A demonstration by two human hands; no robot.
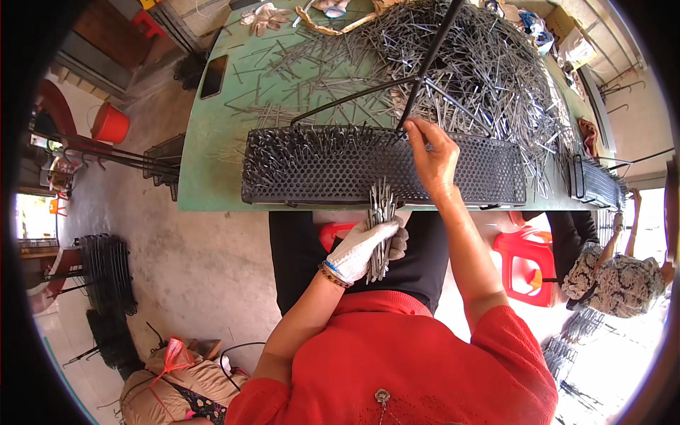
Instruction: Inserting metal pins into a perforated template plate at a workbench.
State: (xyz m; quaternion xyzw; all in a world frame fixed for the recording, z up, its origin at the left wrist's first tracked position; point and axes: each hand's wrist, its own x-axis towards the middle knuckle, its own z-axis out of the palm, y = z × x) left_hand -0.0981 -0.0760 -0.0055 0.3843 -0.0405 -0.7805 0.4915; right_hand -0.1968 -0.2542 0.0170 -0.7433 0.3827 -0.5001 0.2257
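Note:
In front of me at the table's near edge stands a long black perforated metal basket [489,173] with a tall black rod frame rising over it. Thin grey metal pieces [304,152] stand packed upright in its left part; the right part shows bare mesh. My left hand [365,248], in a white glove, is wrapped round a bundle of metal strips [380,234] below the basket's front edge. Bare and pinched, my right hand [432,152] is over the basket's middle, its fingertips beside the frame's rod. Whatever is between those fingertips is too small to make out.
A large heap of loose metal strips [474,64] covers the green table [212,152] behind the basket. A phone [214,76] and gloves [265,18] lie at the far left. Rightward, another person [616,280] works at a similar basket [595,180], near a red stool [525,265].

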